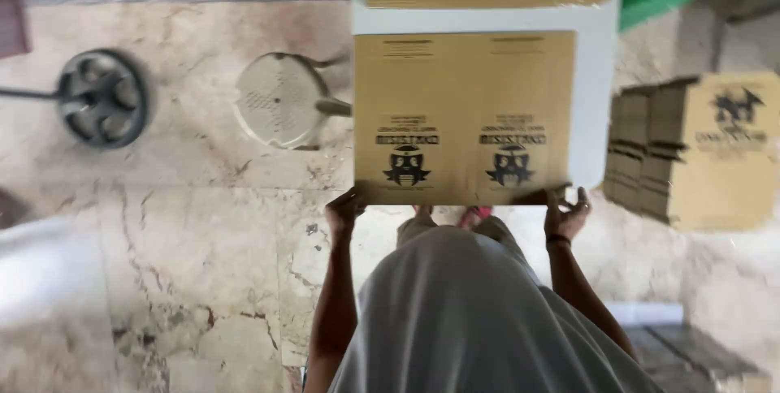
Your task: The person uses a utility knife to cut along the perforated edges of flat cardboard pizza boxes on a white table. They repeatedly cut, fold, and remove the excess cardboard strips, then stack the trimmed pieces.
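A tan card (464, 117) is marked with two black emblems. A cream floor (187, 222) is veined with brown. A grey shirt (479, 320) is seen.

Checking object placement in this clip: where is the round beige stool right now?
In the head view the round beige stool stands on the marble floor, left of the flat cardboard sheet and right of the dark wheel-like disc.

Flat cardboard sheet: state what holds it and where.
Both hands hold the flat cardboard sheet by its near edge: left hand at the left corner, right hand at the right corner.
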